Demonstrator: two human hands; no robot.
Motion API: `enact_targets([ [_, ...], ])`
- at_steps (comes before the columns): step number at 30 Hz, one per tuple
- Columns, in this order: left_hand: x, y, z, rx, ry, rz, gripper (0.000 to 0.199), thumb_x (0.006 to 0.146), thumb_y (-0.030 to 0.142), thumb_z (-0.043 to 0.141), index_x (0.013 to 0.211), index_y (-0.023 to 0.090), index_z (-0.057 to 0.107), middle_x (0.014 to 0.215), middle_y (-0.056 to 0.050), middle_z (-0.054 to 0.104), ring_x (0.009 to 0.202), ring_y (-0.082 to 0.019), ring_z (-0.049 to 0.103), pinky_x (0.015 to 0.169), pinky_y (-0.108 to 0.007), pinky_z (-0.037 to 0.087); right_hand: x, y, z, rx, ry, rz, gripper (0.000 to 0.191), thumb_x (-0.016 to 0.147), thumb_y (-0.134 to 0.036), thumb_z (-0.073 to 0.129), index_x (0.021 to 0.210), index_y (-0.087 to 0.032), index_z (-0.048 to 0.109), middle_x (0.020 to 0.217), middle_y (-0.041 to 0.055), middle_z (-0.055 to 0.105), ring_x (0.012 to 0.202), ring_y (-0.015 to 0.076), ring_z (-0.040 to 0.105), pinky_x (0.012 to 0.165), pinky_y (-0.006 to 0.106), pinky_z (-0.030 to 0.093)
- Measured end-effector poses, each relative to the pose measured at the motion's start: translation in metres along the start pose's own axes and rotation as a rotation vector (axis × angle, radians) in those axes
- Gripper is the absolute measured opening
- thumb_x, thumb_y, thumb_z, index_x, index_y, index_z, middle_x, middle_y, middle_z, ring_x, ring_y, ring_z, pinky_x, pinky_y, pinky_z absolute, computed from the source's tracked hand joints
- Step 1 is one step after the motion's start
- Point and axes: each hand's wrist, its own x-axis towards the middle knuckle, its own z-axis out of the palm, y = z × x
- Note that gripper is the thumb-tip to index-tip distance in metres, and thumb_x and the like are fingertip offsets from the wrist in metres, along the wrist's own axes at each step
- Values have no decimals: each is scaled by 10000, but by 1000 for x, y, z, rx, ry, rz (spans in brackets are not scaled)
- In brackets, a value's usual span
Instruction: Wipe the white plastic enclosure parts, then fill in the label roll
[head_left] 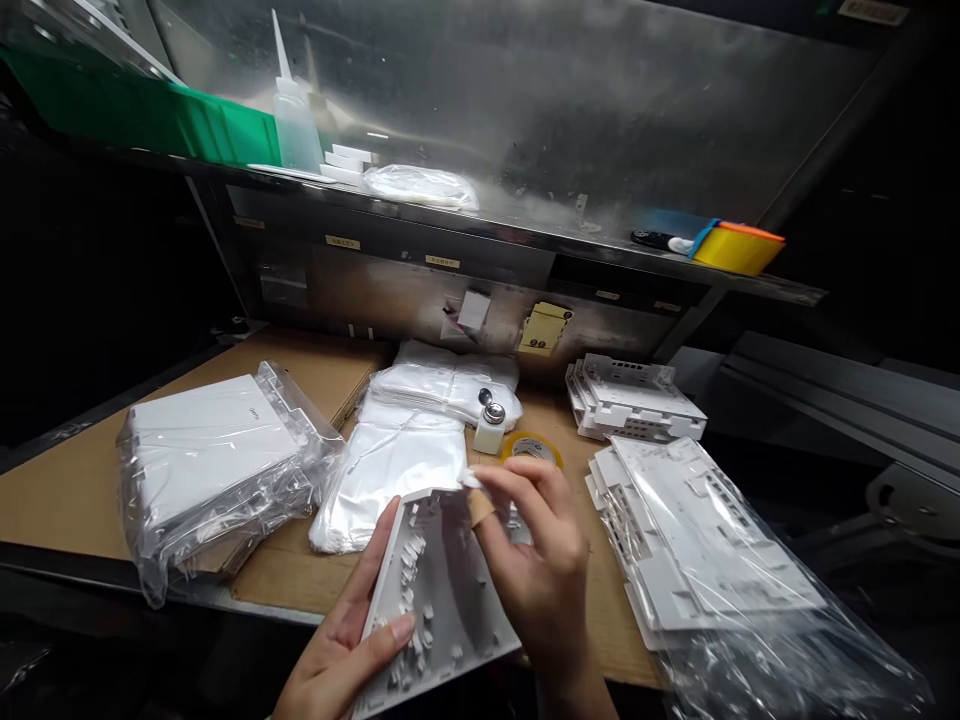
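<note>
My left hand [352, 630] grips a white plastic housing [469, 610] by its left side, thumb on the inner face. The housing is tilted, with its ribs and clips facing me. At its top edge my right hand [544, 560] pinches a small white scrap [470, 479], perhaps a wipe, between thumb and forefinger. A tan wrap covers the right thumb's tip. Just beyond stand a small white pump bottle [490, 430] with its metal lid up and a roll of yellowish tape [534, 448].
Bagged white covers [217, 440] lie on cardboard [67, 470] at left. Clear plastic bags [397, 470] are stacked mid-table. White housings [637, 390] and a partly bagged stack [720, 540] occupy the right. The shelf above holds a green bin [180, 125], squeeze bottle [298, 130] and yellow container [739, 248].
</note>
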Motion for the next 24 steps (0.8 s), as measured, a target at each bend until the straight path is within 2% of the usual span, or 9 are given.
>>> enact_targets([
  [4,5,-3,-1,8,-49,-9,785,915,156,693,1515,586,427,1596,157,501,1528,-279,409,1258,-408,362,-2,1,-1,8,22,-16,212,940,-117,693,1111,-231,745,1009,60,668,933,209,665,821,352,572],
  [8,8,-2,-3,24,-43,-31,813,889,185,739,1530,566,414,1619,121,484,1505,-302,443,1240,-397,385,2,8,5,-42,-115,-23,173,959,-156,670,1095,-227,752,1005,62,699,933,223,657,821,381,553],
  [10,8,1,-4,0,-35,-47,861,884,176,735,1549,576,363,1614,97,500,1460,-319,503,1224,-435,413,6,25,4,-57,-117,54,137,975,-203,663,1069,-221,762,992,60,709,930,223,656,820,387,545],
  [13,5,10,-9,-28,-9,-54,888,878,161,725,1537,616,343,1607,102,512,1417,-321,550,1218,-459,418,13,72,-2,-41,-70,260,182,982,-321,658,1077,-223,778,1013,58,708,925,216,648,817,376,531],
  [16,4,20,-26,-57,35,-42,815,893,178,699,1518,605,399,1611,103,500,1443,-323,512,1241,-479,373,17,130,-6,-91,-76,478,289,908,-460,707,1023,-216,809,998,63,710,918,233,629,850,391,500],
  [19,9,25,-56,-127,54,-13,725,934,227,645,1523,581,415,1596,80,511,1460,-327,477,1256,-513,332,14,171,-5,-91,-103,572,403,746,-533,815,944,-182,824,948,89,727,980,292,626,962,479,480],
  [21,15,24,-76,-162,26,-5,717,947,216,609,1527,584,404,1583,83,520,1470,-301,458,1268,-486,300,4,177,-8,-61,-98,620,519,704,-588,832,1015,-173,820,1096,138,739,1150,347,600,1057,535,445],
  [23,21,18,-88,-196,14,10,708,956,231,595,1530,590,388,1574,86,529,1471,-281,460,1277,-458,276,-13,166,-14,-8,-107,660,595,797,-658,744,1149,-181,792,1266,165,713,1248,351,592,1077,539,461],
  [24,23,15,-90,-210,21,18,701,960,252,595,1534,593,377,1577,82,528,1465,-280,471,1279,-455,269,-25,156,-19,48,-134,697,610,867,-685,666,1205,-190,775,1289,166,716,1227,336,628,1043,525,501],
])
